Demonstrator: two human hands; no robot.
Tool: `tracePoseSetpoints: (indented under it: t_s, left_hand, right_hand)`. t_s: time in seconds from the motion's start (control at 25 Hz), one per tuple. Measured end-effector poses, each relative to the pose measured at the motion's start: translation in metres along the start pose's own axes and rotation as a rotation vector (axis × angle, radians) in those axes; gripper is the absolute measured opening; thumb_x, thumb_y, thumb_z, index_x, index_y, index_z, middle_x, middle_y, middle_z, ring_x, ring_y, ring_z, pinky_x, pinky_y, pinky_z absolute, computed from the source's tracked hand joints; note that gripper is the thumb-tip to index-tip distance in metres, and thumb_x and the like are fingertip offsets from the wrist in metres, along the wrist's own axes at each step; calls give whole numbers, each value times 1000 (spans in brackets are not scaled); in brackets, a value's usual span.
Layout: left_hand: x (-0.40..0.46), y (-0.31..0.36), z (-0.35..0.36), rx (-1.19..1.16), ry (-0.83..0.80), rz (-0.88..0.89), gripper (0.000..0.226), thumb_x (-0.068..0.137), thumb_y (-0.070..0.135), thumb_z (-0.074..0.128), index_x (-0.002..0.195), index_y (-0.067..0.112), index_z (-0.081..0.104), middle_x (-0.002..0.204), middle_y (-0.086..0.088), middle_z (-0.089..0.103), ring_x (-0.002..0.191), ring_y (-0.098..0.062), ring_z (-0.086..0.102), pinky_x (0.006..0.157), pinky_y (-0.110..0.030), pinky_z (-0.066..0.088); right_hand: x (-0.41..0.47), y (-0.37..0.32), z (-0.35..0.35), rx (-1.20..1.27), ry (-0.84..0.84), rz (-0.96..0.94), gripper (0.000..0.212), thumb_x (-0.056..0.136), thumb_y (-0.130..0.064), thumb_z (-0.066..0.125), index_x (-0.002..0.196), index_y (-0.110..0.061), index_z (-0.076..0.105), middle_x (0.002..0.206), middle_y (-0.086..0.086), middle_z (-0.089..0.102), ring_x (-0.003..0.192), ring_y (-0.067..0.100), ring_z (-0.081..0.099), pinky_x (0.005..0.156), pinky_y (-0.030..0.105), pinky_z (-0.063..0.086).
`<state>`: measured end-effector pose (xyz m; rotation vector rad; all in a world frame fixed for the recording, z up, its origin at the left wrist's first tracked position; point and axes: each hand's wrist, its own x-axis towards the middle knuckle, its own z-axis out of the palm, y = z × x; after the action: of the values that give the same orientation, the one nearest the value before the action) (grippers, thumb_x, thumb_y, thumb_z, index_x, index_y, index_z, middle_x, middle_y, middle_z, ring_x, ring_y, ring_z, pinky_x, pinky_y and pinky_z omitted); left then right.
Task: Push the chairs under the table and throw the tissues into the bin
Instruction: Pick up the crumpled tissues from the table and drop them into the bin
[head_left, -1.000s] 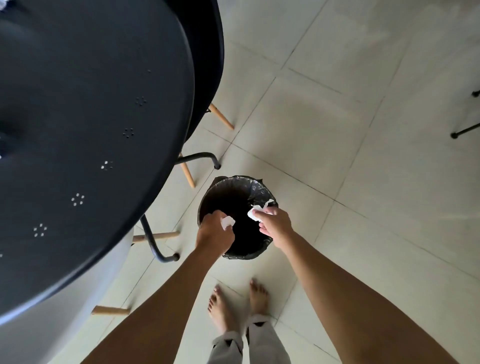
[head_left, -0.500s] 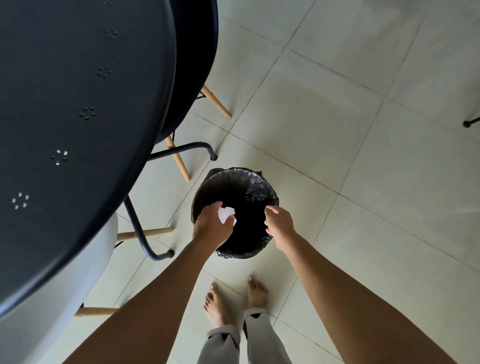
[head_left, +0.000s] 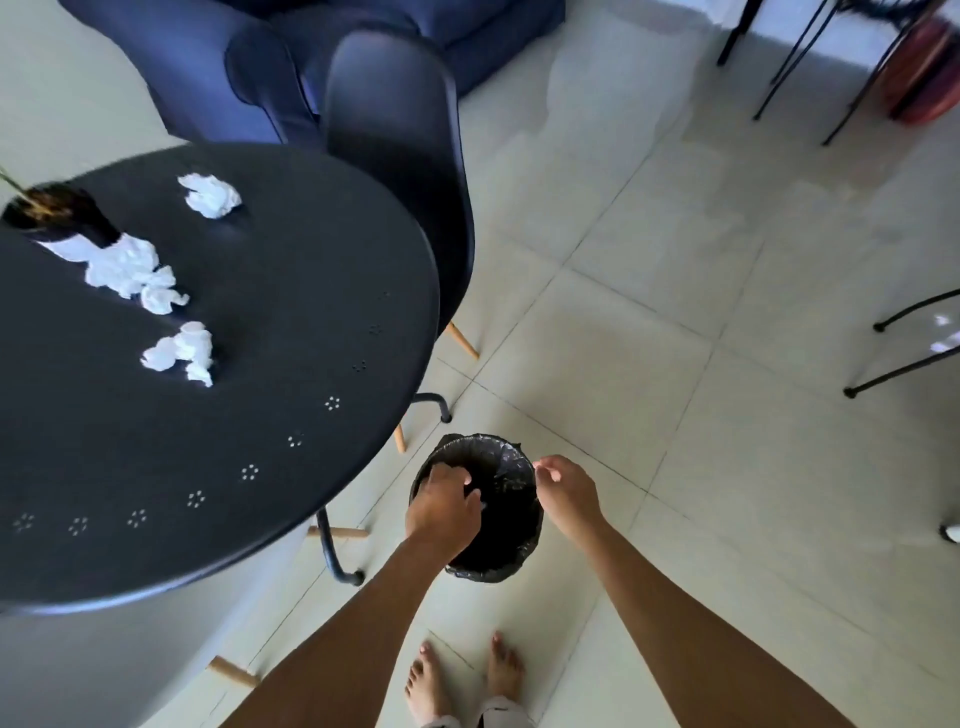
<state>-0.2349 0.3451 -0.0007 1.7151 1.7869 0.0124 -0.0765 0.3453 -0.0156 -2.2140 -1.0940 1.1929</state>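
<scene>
Both my hands hover over the small black-lined bin (head_left: 506, 564) on the floor. My left hand (head_left: 441, 506) has its fingers apart and holds nothing. My right hand (head_left: 566, 488) is also open and empty above the bin's right rim. On the round black table (head_left: 208, 467) lie several crumpled white tissues: one at the back (head_left: 210, 195), a larger clump (head_left: 130, 275) beside a dark vase, and one nearer (head_left: 182, 353). A black chair (head_left: 400, 156) with wooden legs is tucked against the table's far right side. A pale chair (head_left: 130, 665) sits under the near edge.
A dark vase (head_left: 57, 218) stands on the table at the left. A navy armchair (head_left: 249, 67) is behind the table. Black metal chair legs (head_left: 904, 343) stand at the right, with more legs and a reddish ball (head_left: 930, 73) at the top right. My bare feet are just below the bin.
Both hands let go of their tissues over the bin and are now empty. The view has tilted up, showing the tabletop with tissues.
</scene>
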Motion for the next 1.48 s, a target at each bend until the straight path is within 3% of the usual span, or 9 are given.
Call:
tracePoseSetpoints:
  t_s: [0.2,0.4,0.56,0.72,0.92,1.12,1.24,1.36,1.48]
  left_hand:
    - [-23,5,-70,84,185,39,31,94,32,39,113,13,56,120,-7,52,106,-27,57,84,-39,51]
    - [-27,-29,-138,31,370,-53,29,94,32,41,104,13,60,111,-6,56,97,-28,60,79,-38,53]
    - [-30,-91,-196,-1,502,-169,27,92,32,45,99,12,62,107,-7,57,92,-31,62,73,-36,51]
    - [-18,-163,-259,-36,575,-266,26,91,31,48,101,13,63,108,-7,57,92,-30,62,78,-37,54]
    - [22,-225,-317,40,493,-201,41,93,30,45,132,20,48,129,-4,52,111,-26,58,91,-39,52]
    - [79,-253,-338,227,298,-17,56,96,23,38,149,32,21,155,8,26,135,-20,40,104,-36,46]
    - [111,-260,-341,314,215,83,59,98,20,35,149,38,12,159,12,13,140,-16,32,105,-34,44]
    - [132,-261,-338,402,129,188,57,98,20,37,147,41,17,160,13,10,142,-14,30,102,-35,48]
    - [142,-264,-331,358,110,193,46,97,24,40,141,38,36,155,12,26,138,-15,36,103,-35,46]
  right_hand:
    - [-15,-68,-29,-122,-23,-292,24,91,-12,49,107,-9,68,115,10,70,104,23,65,82,19,43]
    - [-3,-144,-28,-200,-77,-456,23,91,-11,48,105,-11,67,117,8,68,108,23,63,80,19,40]
    - [1,-215,7,-275,-145,-619,24,90,-14,50,108,-12,66,113,8,68,104,22,63,86,28,47]
    - [-5,-277,65,-431,-257,-819,29,89,-20,56,117,-16,61,117,6,61,104,20,61,91,32,50]
    - [-8,-324,130,-667,-398,-998,55,85,-29,61,136,-32,42,137,-7,40,126,13,43,97,32,47]
    - [-4,-339,178,-878,-484,-1072,74,83,-27,63,142,-47,24,159,-11,9,143,14,21,105,35,41]
    - [2,-339,194,-923,-476,-1143,66,86,-26,58,142,-45,30,159,-12,15,141,15,26,107,33,39]
    - [6,-339,203,-953,-448,-1179,53,90,-23,52,139,-40,42,153,-14,33,128,16,40,106,30,39]
    - [7,-336,205,-907,-396,-1206,40,91,-19,49,127,-34,58,134,-16,55,109,18,51,83,25,46]
